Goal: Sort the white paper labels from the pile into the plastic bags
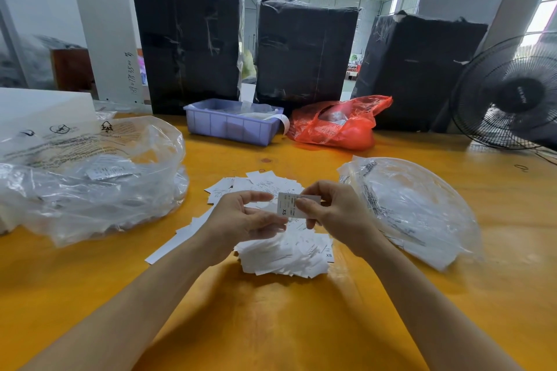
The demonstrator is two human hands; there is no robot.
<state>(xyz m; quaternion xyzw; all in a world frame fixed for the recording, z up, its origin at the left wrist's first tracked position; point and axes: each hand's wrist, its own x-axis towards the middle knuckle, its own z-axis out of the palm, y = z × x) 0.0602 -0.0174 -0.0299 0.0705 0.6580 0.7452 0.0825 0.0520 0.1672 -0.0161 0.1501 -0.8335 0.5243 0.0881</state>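
A pile of white paper labels (286,253) lies on the yellow table (271,325) in front of me. Above it, my right hand (331,214) pinches a white label marked XS (287,205) between thumb and fingers. My left hand (241,220) hovers beside the label with relaxed fingers near its left edge; whether it touches the label I cannot tell. A large clear plastic bag (90,178) holding labels lies to the left. A second clear plastic bag (416,208) lies to the right.
A purple plastic bin (232,126) and a red plastic bag (340,126) sit at the back of the table. Three black wrapped bundles (304,51) stand behind them. A black fan (512,93) stands at the far right.
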